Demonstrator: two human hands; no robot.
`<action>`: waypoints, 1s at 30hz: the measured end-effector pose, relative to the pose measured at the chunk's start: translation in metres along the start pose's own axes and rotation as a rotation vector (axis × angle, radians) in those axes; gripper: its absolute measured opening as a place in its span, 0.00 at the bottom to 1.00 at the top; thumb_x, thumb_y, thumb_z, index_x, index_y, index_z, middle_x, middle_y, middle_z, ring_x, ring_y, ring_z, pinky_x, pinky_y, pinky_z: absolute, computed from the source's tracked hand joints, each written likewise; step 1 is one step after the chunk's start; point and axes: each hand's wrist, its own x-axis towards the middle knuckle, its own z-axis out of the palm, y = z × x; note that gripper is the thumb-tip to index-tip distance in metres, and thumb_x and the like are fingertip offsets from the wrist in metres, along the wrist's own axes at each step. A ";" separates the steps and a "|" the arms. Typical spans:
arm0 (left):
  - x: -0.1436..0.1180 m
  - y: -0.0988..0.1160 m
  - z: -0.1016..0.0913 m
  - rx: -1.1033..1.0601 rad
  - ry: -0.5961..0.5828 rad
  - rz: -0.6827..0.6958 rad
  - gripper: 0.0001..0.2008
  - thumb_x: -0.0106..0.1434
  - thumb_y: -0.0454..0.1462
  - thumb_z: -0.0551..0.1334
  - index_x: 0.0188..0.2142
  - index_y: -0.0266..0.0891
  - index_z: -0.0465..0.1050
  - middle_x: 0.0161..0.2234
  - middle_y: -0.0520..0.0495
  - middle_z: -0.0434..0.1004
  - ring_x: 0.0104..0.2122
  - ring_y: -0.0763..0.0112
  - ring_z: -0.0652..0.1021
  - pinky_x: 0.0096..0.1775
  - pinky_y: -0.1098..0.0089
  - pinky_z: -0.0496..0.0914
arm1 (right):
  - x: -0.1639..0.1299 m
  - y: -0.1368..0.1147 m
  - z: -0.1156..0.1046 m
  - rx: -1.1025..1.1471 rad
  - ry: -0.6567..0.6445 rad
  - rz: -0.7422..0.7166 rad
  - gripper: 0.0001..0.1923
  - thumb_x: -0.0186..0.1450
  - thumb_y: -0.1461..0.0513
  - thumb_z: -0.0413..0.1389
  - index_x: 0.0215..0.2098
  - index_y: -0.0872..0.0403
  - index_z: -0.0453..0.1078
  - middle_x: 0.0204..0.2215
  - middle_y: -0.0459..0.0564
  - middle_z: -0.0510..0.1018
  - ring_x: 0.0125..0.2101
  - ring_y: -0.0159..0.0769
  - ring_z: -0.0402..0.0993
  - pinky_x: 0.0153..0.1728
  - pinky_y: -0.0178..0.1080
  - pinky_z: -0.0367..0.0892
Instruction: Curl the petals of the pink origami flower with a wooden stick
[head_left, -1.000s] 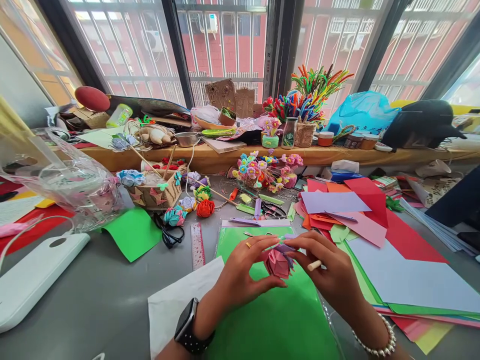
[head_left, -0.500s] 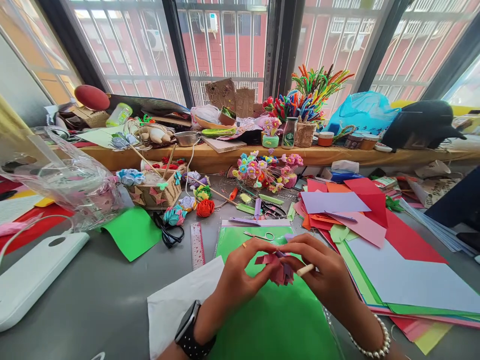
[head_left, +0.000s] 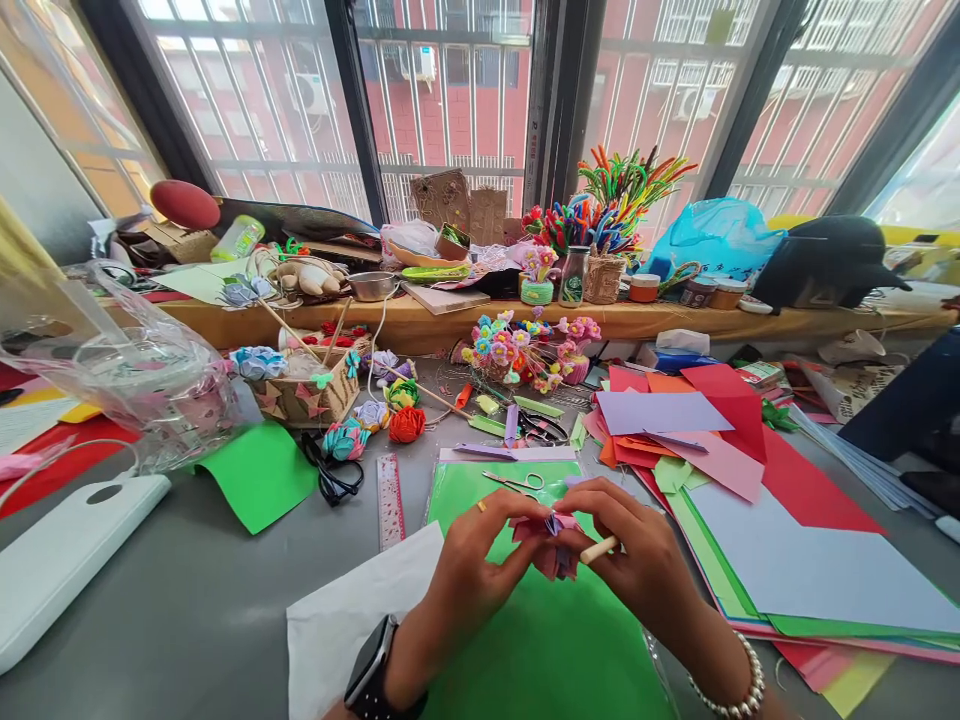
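Note:
A pink and purple folded paper flower is held up between my two hands, over the green sheet. The fingertips of my left hand pinch its left side. My right hand is closed on its right side, and a pale wooden stick also sits between the fingers of that hand. Small scissors lie on the green sheet just beyond the flower. My fingers hide part of the petals.
Stacked coloured paper covers the right side. A pink ruler, black-framed glasses and a green paper piece lie left. Paper flowers and a decorated box stand behind. A white power bank sits far left.
The view has shifted slightly, so the table things sit a little differently in the frame. My fingers have moved slightly on the paper flower, which both hands still hold.

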 end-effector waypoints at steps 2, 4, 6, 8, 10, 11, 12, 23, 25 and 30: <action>0.000 0.000 0.000 0.015 0.001 -0.003 0.06 0.57 0.32 0.59 0.35 0.40 0.68 0.31 0.49 0.76 0.32 0.71 0.76 0.34 0.72 0.70 | 0.000 0.002 0.000 0.011 -0.005 -0.010 0.08 0.63 0.59 0.51 0.32 0.54 0.68 0.26 0.50 0.76 0.27 0.34 0.74 0.25 0.33 0.70; 0.000 0.000 -0.001 0.013 -0.006 -0.008 0.06 0.57 0.32 0.60 0.35 0.40 0.68 0.31 0.49 0.76 0.32 0.71 0.76 0.35 0.73 0.70 | 0.000 0.003 0.000 0.024 -0.011 -0.010 0.08 0.63 0.59 0.51 0.31 0.54 0.68 0.25 0.50 0.75 0.27 0.34 0.74 0.26 0.33 0.70; 0.000 0.000 -0.002 -0.008 -0.015 -0.001 0.05 0.57 0.32 0.60 0.35 0.40 0.68 0.31 0.49 0.77 0.32 0.71 0.77 0.35 0.73 0.70 | 0.000 0.004 0.000 0.046 -0.023 -0.008 0.08 0.63 0.59 0.51 0.31 0.55 0.68 0.25 0.50 0.75 0.26 0.33 0.73 0.27 0.33 0.70; 0.000 0.001 -0.003 -0.036 -0.035 0.010 0.05 0.57 0.32 0.60 0.34 0.39 0.68 0.30 0.48 0.77 0.31 0.71 0.77 0.34 0.73 0.70 | 0.000 0.004 0.000 0.082 -0.041 -0.016 0.09 0.63 0.59 0.51 0.30 0.55 0.68 0.25 0.49 0.74 0.25 0.32 0.72 0.26 0.33 0.69; 0.000 0.001 -0.005 -0.073 -0.072 0.019 0.04 0.57 0.32 0.59 0.34 0.38 0.68 0.29 0.47 0.77 0.29 0.71 0.76 0.33 0.73 0.70 | 0.000 0.005 -0.001 0.113 -0.055 -0.044 0.08 0.63 0.59 0.50 0.29 0.54 0.67 0.24 0.49 0.73 0.24 0.31 0.71 0.24 0.32 0.68; 0.000 0.001 -0.006 -0.092 -0.096 0.018 0.04 0.57 0.32 0.59 0.33 0.38 0.69 0.29 0.47 0.76 0.29 0.71 0.76 0.32 0.73 0.70 | 0.000 0.006 -0.001 0.120 -0.061 -0.063 0.08 0.63 0.60 0.50 0.29 0.54 0.67 0.24 0.49 0.73 0.23 0.30 0.71 0.23 0.31 0.67; 0.001 0.001 -0.007 -0.109 -0.121 0.013 0.03 0.57 0.32 0.59 0.33 0.38 0.69 0.29 0.47 0.76 0.29 0.71 0.76 0.32 0.73 0.70 | -0.001 0.006 -0.001 0.123 -0.068 -0.079 0.08 0.63 0.60 0.51 0.28 0.54 0.67 0.24 0.48 0.73 0.23 0.30 0.70 0.22 0.31 0.66; 0.007 0.008 -0.017 -0.129 -0.386 -0.017 0.03 0.55 0.28 0.59 0.28 0.35 0.69 0.26 0.47 0.73 0.27 0.73 0.71 0.31 0.74 0.67 | -0.003 0.002 -0.011 0.224 -0.388 0.063 0.04 0.61 0.63 0.54 0.27 0.53 0.63 0.26 0.45 0.71 0.26 0.30 0.68 0.26 0.32 0.63; 0.008 0.010 -0.017 -0.137 -0.412 -0.026 0.03 0.56 0.29 0.59 0.28 0.35 0.69 0.27 0.47 0.73 0.27 0.73 0.71 0.31 0.74 0.67 | -0.003 0.000 -0.014 0.240 -0.430 0.099 0.04 0.60 0.65 0.54 0.28 0.53 0.63 0.27 0.45 0.71 0.27 0.30 0.68 0.26 0.32 0.63; 0.008 0.012 -0.019 -0.180 -0.433 -0.102 0.02 0.56 0.33 0.60 0.27 0.36 0.69 0.26 0.49 0.73 0.28 0.73 0.71 0.34 0.72 0.66 | -0.001 -0.003 -0.018 0.232 -0.483 0.141 0.02 0.59 0.65 0.54 0.30 0.53 0.64 0.26 0.43 0.70 0.23 0.27 0.62 0.23 0.30 0.58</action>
